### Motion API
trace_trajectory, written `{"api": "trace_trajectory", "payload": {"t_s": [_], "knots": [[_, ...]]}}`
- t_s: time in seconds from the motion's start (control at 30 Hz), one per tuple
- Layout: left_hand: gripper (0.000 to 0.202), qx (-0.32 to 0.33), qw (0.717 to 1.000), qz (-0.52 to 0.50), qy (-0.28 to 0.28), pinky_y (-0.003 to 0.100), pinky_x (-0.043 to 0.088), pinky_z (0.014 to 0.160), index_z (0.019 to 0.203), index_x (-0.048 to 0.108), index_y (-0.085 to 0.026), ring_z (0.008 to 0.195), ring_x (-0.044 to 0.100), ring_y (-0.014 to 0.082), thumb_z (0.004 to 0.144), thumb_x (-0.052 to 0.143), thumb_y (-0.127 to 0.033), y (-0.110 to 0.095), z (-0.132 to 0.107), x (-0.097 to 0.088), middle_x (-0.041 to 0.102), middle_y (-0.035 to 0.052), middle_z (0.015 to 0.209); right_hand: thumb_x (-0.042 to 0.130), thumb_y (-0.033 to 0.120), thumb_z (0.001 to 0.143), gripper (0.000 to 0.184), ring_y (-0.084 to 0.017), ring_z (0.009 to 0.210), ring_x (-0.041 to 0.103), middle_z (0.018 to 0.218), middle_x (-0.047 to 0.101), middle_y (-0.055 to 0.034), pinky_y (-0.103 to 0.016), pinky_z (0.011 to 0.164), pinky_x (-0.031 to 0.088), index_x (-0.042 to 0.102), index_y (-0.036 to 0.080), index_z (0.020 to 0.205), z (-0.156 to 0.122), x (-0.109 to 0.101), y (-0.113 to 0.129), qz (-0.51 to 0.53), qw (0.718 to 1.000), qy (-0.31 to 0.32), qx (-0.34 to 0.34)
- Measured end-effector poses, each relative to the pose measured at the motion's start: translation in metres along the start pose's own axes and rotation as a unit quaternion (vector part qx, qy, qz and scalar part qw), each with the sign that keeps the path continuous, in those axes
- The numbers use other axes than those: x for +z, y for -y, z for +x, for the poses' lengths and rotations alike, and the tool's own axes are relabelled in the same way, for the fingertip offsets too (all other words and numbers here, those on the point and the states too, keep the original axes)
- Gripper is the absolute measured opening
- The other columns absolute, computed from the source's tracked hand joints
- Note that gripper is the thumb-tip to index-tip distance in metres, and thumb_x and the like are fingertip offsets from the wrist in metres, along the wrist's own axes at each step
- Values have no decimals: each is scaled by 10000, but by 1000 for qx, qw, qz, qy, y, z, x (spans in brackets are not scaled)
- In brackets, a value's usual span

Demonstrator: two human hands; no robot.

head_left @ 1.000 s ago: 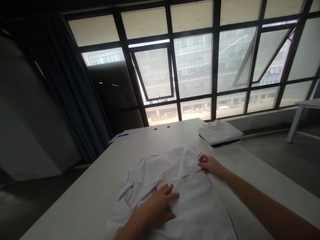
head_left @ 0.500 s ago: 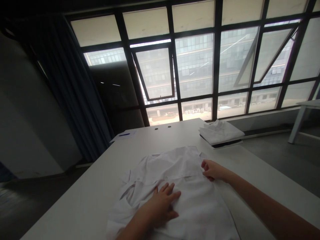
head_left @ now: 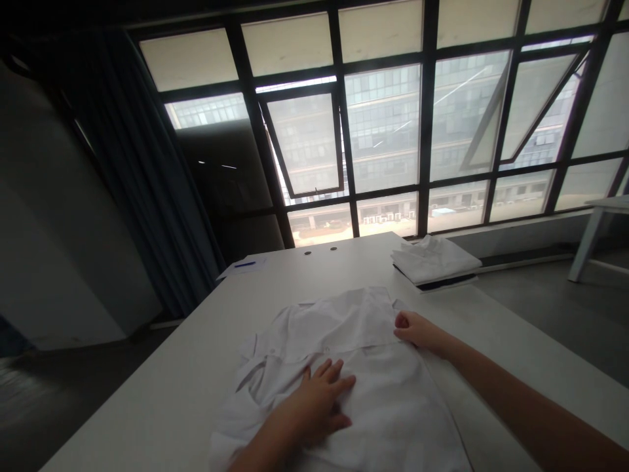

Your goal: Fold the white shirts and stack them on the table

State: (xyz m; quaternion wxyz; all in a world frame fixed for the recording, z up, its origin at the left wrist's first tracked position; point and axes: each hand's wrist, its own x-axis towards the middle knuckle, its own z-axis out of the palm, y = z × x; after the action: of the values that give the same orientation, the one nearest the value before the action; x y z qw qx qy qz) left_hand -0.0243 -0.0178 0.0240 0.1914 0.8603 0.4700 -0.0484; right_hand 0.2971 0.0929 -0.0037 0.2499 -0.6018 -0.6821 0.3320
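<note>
A white shirt (head_left: 383,400) lies spread on the white table, its far part folded over toward me along a crosswise edge. My left hand (head_left: 322,400) rests on the cloth near the middle, fingers spread and nothing gripped. At the shirt's right edge, by the end of that fold, my right hand (head_left: 417,333) has its fingers closed on the fabric. Wrinkled cloth bunches at the shirt's left side. The near end of the shirt runs out of view at the bottom.
On the table (head_left: 167,393), a stack of folded clothes (head_left: 437,262), white with a dark layer, sits at the far right. A blue pen (head_left: 244,264) lies on paper at the far left. Windows and a dark curtain (head_left: 147,196) stand behind; another table (head_left: 590,236) is at right.
My right hand has shifted very slightly at the shirt's right edge, its fingers curled tighter. The left hand stays where it was.
</note>
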Motion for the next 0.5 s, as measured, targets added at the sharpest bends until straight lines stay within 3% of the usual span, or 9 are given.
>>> {"api": "trace_trajectory", "payload": {"t_s": [0.13,0.27,0.37,0.5], "knots": [[795,-4,1000,3,4,663,148,1154,1497,327,-446,1496,148,375,806,714,-520,-1,-1,-1,209,53,1640,595,169,638,181,-140,688,547,725,598,18,-234,602,389,595,185,818,4,0,-2,93,994,-43,-26],[809,-5,1000,4,1,679,166,1140,1494,333,-445,1492,160,380,793,733,-495,-2,0,0,220,65,1636,609,188,632,165,-143,676,538,698,586,28,-245,614,391,606,188,797,7,-10,-4,97,993,-48,-50],[800,-3,1000,0,-3,683,157,1140,1490,336,-451,1493,162,376,795,728,-514,-2,1,0,218,62,1637,615,200,659,158,-147,695,556,726,609,17,-244,626,409,614,181,816,8,-17,-6,60,996,-34,-64],[843,-1,1000,-3,-2,666,176,1148,1491,338,-444,1490,174,375,763,758,-508,0,1,0,234,57,1632,579,129,689,227,-141,732,581,810,646,-7,-228,640,418,634,169,906,9,-18,-12,-101,992,4,-81]]}}
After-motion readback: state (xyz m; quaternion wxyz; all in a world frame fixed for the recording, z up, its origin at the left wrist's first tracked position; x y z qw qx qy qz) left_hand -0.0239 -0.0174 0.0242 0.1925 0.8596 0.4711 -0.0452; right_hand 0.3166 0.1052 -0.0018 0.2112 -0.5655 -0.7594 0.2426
